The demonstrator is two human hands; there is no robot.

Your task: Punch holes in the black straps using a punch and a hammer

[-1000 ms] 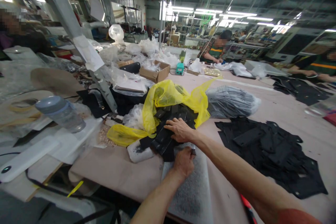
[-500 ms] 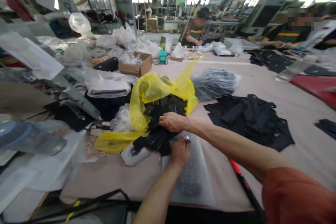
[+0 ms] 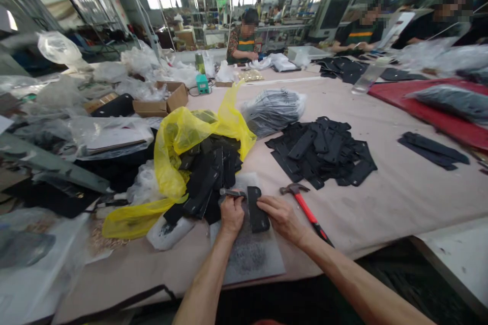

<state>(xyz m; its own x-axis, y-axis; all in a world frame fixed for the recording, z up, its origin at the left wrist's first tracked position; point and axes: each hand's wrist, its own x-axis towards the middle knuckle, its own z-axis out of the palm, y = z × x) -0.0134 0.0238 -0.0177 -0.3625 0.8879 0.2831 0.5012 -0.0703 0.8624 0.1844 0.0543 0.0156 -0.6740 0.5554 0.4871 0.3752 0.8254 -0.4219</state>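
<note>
My left hand (image 3: 232, 216) is closed round a small metal punch-like tool (image 3: 232, 192) that points left. A black rectangular piece (image 3: 258, 209) lies on the pale, worn board (image 3: 247, 259). The fingers of my right hand (image 3: 280, 216) rest on this piece's right edge. Just beyond my left hand, black pieces (image 3: 208, 172) spill from a yellow plastic bag (image 3: 173, 137). A claw hammer (image 3: 303, 208) with a red and black handle lies right of the board. A larger heap of black pieces (image 3: 324, 150) is behind the hammer.
A clear-wrapped bundle (image 3: 274, 106) stands behind the heap. At the left are clear bags, an open cardboard box (image 3: 163, 101) and a grey metal arm (image 3: 57, 162). A bottle (image 3: 369, 77) and a red sheet (image 3: 412, 94) lie right. People sit across the table.
My right hand has moved from the yellow bag to the board, where a black piece now lies. The view has shifted right, and the whole hammer now shows.
</note>
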